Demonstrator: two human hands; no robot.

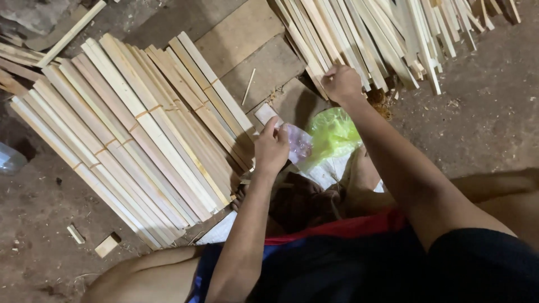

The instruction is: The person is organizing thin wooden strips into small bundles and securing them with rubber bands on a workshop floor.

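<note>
At the far left, a clear plastic bottle [10, 159] lies half out of view on the dusty, packed-earth floor [483, 112], which is littered with shavings. Two short wood offcuts [106, 244] sit near the lower left. Beside them spreads a broad stack of bundled slats [129, 134]: long, thin, flat strips of pale raw wood, straight-edged and smooth-sawn, laid side by side on a slant and bound across with thin tan bands. Behind the stack lie flat brown boards [247, 39], darker and rougher, with a thin wooden stick [249, 86] resting on them.

The left hand [271, 148] is raised just beside the near end of the bundles, its grip narrow: thumb and fingers pinch a small, flat, pale piece [265, 114], apparently wood, and touch a crinkled clear plastic bag [299, 145]. Right next to that bag lies a glossy, crumpled bright green bag [332, 132], on pale sacking at the person's lap.

The right hand [341, 83] reaches forward to a second, looser pile of slats [370, 33] fanned out at the upper right. Its fingers are curled tight around the end of one slat, knuckles up, so the grip is closed on that strip. Curly wood shavings [383, 102] lie just under the pile's near edge
</note>
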